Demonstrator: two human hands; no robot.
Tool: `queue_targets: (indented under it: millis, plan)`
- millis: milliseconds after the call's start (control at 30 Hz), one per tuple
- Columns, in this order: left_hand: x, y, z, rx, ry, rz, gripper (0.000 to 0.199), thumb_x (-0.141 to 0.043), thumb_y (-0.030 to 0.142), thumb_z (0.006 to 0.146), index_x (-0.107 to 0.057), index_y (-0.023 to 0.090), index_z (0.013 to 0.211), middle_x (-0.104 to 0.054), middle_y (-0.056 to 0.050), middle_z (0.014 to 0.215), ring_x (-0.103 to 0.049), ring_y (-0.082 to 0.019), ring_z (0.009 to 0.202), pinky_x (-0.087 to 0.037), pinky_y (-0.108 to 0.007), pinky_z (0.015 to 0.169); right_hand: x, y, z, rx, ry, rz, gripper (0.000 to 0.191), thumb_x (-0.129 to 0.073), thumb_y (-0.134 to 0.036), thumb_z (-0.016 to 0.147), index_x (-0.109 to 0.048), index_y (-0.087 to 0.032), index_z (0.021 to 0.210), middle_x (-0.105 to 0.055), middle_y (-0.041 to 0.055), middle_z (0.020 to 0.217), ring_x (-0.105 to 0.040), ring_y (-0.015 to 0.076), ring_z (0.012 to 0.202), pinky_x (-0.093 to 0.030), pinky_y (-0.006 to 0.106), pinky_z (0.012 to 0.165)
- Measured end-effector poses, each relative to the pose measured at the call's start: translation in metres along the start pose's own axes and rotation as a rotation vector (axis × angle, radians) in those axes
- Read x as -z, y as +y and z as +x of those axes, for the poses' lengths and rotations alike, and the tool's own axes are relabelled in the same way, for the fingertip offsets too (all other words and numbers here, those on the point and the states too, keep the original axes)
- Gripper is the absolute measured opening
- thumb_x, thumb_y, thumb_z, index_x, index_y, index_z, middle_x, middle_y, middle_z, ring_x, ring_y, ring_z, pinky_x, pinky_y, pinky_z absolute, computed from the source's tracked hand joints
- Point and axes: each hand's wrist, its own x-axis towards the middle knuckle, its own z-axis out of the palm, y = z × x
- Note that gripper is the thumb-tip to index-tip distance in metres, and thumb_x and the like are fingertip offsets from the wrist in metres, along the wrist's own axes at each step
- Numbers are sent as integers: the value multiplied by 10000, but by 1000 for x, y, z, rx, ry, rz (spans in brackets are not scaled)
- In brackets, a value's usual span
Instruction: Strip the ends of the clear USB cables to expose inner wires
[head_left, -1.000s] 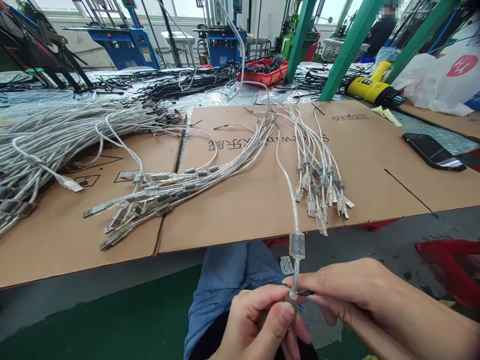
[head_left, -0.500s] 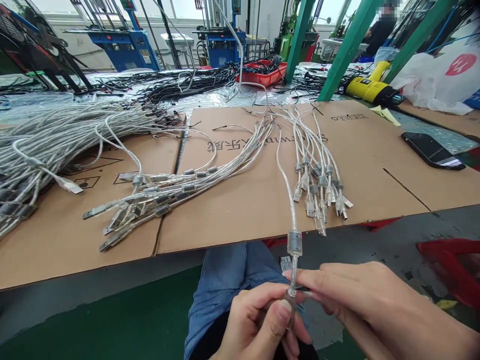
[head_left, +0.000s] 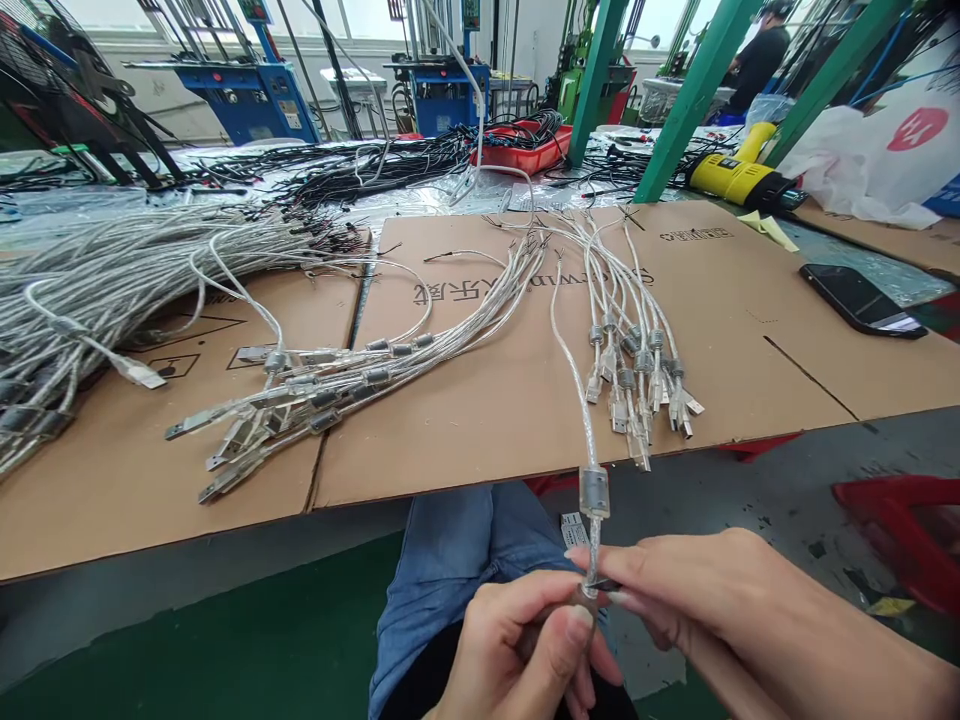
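Observation:
A clear-jacketed USB cable (head_left: pixel 571 365) with a grey ferrite bead (head_left: pixel 595 491) hangs over the cardboard's front edge towards me. My left hand (head_left: pixel 529 640) pinches its plug end between thumb and fingers, and the plug is mostly hidden. From the right, my right hand (head_left: pixel 697 590) reaches in with fingers closed on a thin dark piece (head_left: pixel 604 585), which touches the cable just above the plug. What kind of tool it is cannot be made out. A small bunch of similar cables (head_left: pixel 637 350) lies right of this one; another bunch (head_left: pixel 375 375) lies to its left.
A big heap of clear cables (head_left: pixel 135 270) covers the left of the cardboard (head_left: pixel 465 430). A phone (head_left: pixel 862 300) lies at right, with a yellow heat gun (head_left: pixel 739 180) and white plastic bag (head_left: pixel 870 150) behind. Green posts (head_left: pixel 697 100) rise at the back. A person (head_left: pixel 761 60) is far off.
The bead and the cable end have shifted slightly right and down. My left hand keeps its pinch on the plug; the dark piece stays against the cable and shows a little more.

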Motion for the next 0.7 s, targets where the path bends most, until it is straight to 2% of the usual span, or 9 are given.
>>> queue_targets:
  millis: [200, 300, 367, 467, 567, 700]
  plan:
    - [0, 0, 1, 47, -23, -152, 376, -524, 494, 799, -622, 133, 841, -560, 5, 517, -446, -16, 411, -369, -94, 415, 6, 0, 5, 7, -83, 153, 322, -369, -95, 893, -609, -238, 733, -679, -37, 625, -627, 98, 515, -467, 157, 511]
    - [0, -2, 1, 68, -55, -262, 395, -501, 512, 806, -607, 133, 840, -529, 28, 466, -434, -13, 390, -358, -90, 412, 5, -1, 7, 18, -29, 216, 330, -349, -60, 887, -590, -240, 754, -684, -42, 659, -615, 95, 509, -459, 156, 514]
    - [0, -4, 0, 78, -53, -291, 405, -491, 514, 811, -609, 129, 860, -517, 34, 458, -431, -12, 384, -354, -91, 413, 3, -1, 6, -16, 3, 171, 290, -370, -75, 887, -587, -235, 778, -663, -30, 649, -603, 109, 507, -437, 177, 484]
    - [0, -6, 0, 65, -49, -291, 404, -475, 496, 828, -615, 120, 879, -517, 28, 472, -431, -18, 385, -346, -103, 412, 3, -2, 6, -58, -32, 54, 235, -405, -99, 881, -574, -213, 763, -632, -9, 636, -591, 128, 520, -431, 203, 490]
    - [-1, -8, 0, 24, -69, -303, 385, -449, 464, 853, -623, 121, 862, -495, 34, 453, -409, -16, 372, -324, -101, 404, 2, -2, 5, -45, -36, -21, 231, -397, -86, 859, -577, -198, 766, -643, 14, 656, -605, 141, 540, -443, 213, 505]
    - [-1, -11, 2, 2, -99, -359, 371, -422, 441, 873, -613, 127, 823, -453, 53, 425, -367, -4, 355, -313, -90, 404, 1, 1, 1, 11, 1, -33, 260, -401, -74, 832, -626, -200, 870, -682, 33, 707, -635, 162, 570, -443, 222, 497]
